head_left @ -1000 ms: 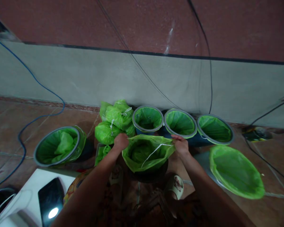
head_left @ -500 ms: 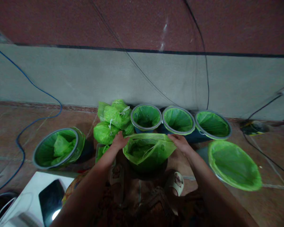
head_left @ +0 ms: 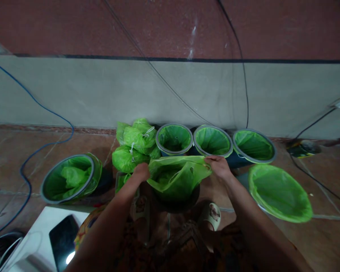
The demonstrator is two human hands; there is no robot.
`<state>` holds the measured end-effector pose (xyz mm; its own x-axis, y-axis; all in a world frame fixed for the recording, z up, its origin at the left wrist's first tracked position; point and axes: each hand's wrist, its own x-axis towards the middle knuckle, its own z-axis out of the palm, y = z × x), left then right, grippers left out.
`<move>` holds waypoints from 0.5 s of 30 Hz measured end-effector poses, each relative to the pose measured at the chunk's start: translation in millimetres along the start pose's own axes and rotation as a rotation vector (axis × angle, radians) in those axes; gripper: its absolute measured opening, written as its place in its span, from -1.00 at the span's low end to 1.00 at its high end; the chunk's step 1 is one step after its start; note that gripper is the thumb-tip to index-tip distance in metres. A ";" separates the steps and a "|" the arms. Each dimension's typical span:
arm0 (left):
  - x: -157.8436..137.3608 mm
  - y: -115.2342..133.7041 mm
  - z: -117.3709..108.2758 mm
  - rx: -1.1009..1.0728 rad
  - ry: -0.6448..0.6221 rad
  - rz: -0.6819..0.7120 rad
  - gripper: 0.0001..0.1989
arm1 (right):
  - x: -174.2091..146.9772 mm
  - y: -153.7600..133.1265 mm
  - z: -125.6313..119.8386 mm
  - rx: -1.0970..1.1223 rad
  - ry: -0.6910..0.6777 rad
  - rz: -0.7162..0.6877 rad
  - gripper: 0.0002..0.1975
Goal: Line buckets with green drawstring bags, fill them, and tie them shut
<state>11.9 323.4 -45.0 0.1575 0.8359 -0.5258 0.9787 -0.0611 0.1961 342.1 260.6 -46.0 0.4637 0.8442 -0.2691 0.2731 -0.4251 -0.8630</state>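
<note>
Between my two hands a green plastic bin bag (head_left: 184, 177) is stretched by its top edge, its mouth facing up. The bag hangs down into a dark bin (head_left: 191, 200) on the floor between my feet. My left hand (head_left: 141, 172) is closed on the bag's left edge. On the far right of the rim, my right hand (head_left: 218, 166) pinches the film between thumb and fingers. A pale drawstring shows across the opening. The bag's bottom is hidden inside the bin.
Tied green bags (head_left: 136, 141) lie piled against the wall, beside three lined bins (head_left: 174, 139). Another lined bin (head_left: 280, 192) stands at right; one with loose green film (head_left: 70, 177) is at left. A phone (head_left: 64, 240) lies on a white surface. A blue cable (head_left: 28, 166) crosses the floor.
Both hands keep hold of the bag. Its right edge is pulled tauter and slightly outward, and the front rim has shifted. The camera view has moved slightly.
</note>
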 end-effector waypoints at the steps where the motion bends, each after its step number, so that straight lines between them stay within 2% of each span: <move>1: -0.6 0.1 -4.5 0.029 0.013 -0.018 -0.79 | -3.1 -4.4 -5.1 0.035 -0.020 0.002 -0.81; 4: -3.8 2.7 -11.7 0.066 0.066 -0.076 -0.73 | -11.0 -11.3 -17.5 0.070 -0.153 0.008 -0.84; 8: -11.7 11.2 -3.6 0.026 0.066 -0.100 -0.63 | -13.2 0.3 -13.2 -0.110 -0.343 0.047 -0.74; 10: -16.4 15.3 4.3 0.020 0.033 -0.097 -0.54 | -10.5 9.9 -3.7 -0.265 -0.329 0.010 -0.60; 12: -21.1 17.9 12.9 -0.004 -0.024 -0.089 -0.53 | -6.6 17.0 5.7 -0.426 -0.261 -0.065 -0.50; 15: -27.4 19.4 29.3 -0.057 -0.083 -0.050 -0.53 | -0.6 20.3 14.6 -0.604 -0.175 -0.133 -0.52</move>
<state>30.4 283.3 -51.1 0.1213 0.7888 -0.6026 0.9769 0.0126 0.2131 335.0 256.3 -69.6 0.2626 0.9215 -0.2862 0.7690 -0.3791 -0.5148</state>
